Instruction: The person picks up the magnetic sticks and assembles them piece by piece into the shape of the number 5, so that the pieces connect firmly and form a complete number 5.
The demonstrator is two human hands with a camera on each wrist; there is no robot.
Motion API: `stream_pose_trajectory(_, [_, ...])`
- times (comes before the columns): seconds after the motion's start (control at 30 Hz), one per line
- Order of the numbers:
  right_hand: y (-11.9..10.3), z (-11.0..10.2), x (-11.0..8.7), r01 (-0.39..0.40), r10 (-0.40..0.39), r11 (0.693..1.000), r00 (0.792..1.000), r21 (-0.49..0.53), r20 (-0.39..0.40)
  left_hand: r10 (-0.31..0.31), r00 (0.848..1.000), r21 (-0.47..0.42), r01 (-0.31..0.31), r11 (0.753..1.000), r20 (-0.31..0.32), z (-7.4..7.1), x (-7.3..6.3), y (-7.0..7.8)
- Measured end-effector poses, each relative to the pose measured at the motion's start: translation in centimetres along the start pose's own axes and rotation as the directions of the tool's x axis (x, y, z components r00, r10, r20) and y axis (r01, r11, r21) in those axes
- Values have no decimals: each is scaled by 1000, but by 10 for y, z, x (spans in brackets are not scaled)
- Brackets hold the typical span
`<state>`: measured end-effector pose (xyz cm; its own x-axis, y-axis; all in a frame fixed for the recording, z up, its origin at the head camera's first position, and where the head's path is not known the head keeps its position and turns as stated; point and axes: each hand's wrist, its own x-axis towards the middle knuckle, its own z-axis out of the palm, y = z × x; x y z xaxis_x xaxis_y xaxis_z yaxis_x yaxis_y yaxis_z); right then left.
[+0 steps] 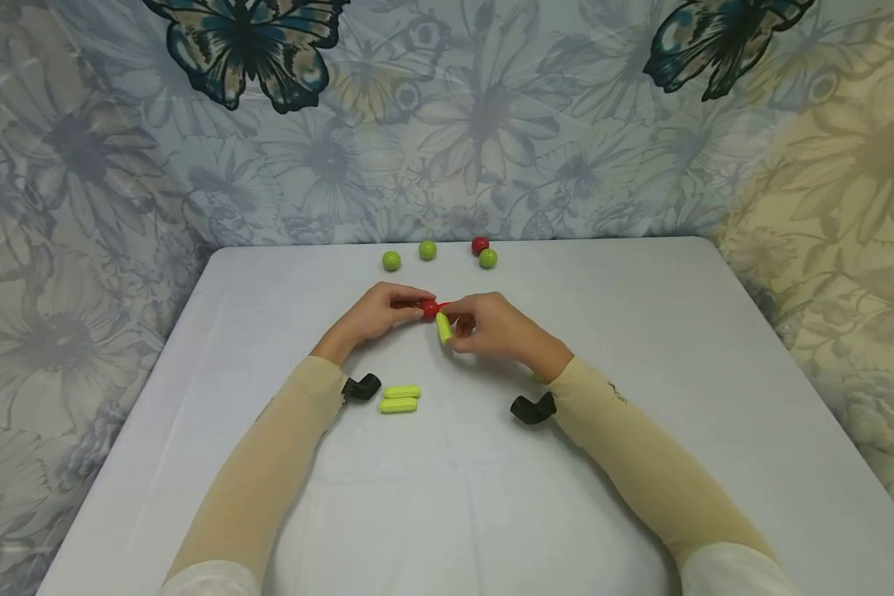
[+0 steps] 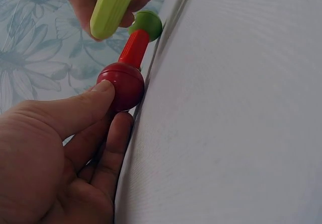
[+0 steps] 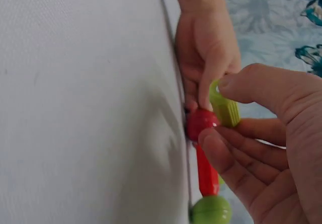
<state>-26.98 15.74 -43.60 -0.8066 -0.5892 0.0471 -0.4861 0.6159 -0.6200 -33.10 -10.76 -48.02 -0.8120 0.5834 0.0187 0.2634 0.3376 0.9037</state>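
My left hand [image 1: 382, 313] pinches a red ball [image 2: 122, 85] between thumb and fingers. A red ribbed rod [image 2: 134, 48] runs from that ball to a green ball [image 3: 211, 211] at its other end. Near the red ball, my right hand [image 1: 495, 327] holds a yellow-green ribbed rod [image 1: 444, 328], with the thumb on its end. This rod is tilted, and a hole [image 3: 218, 89] shows in its end. In the head view the right hand hides the green ball and most of the red rod.
Two yellow-green rods [image 1: 400, 399] lie side by side nearer me, by the left wrist. Along the table's back edge sit several balls, green [image 1: 391, 261] and red [image 1: 480, 245]. Something yellow-green [image 1: 538, 377] peeks out beside the right wrist. Patterned cloth [image 1: 484, 124] hangs behind the white table [image 1: 432, 513].
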Motion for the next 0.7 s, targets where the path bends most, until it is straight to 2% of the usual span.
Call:
stream_pose_trajectory(0.27, [-3, 18, 12, 31, -32, 997, 999, -63, -4, 12, 1000, -15, -12, 1000, 5, 0, 1, -2])
stream_pose_trajectory(0.7, [-7, 25, 11, 76, -91, 980, 993, -183, -78, 6, 1000, -19, -6, 1000, 8, -1, 1, -1])
